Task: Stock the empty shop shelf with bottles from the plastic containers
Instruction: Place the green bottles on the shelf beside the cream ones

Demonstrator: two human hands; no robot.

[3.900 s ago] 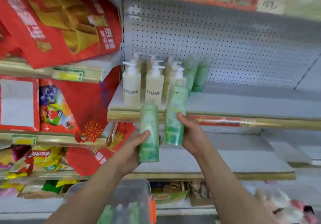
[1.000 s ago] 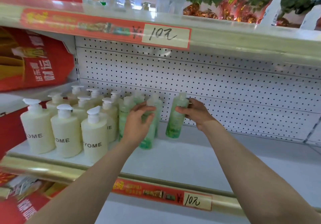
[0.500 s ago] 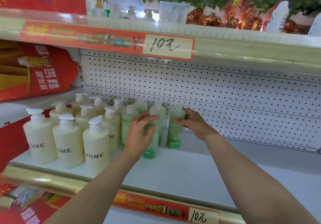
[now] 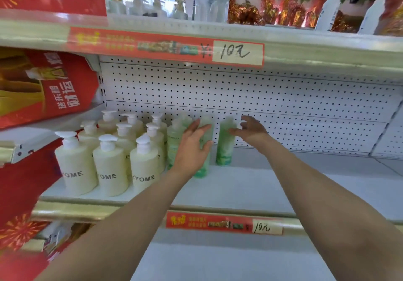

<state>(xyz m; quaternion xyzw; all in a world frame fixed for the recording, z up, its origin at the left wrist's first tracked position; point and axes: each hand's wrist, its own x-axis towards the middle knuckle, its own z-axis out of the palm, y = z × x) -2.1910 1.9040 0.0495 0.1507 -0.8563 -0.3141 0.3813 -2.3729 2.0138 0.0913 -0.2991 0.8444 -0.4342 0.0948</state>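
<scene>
Green plastic bottles (image 4: pixel 224 147) are standing on the white shelf (image 4: pixel 261 184); my left hand (image 4: pixel 192 150) and right hand (image 4: pixel 250 131) are hovering, fingers apart.

1 head view, close, facing the shelf (image 4: pixel 250 184) straight on

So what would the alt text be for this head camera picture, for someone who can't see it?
A person's left hand and right hand, both open, hover at upright green bottles on a white shop shelf; the left overlaps one bottle, the right is beside another. Cream pump bottles marked YOME stand to their left.
</scene>
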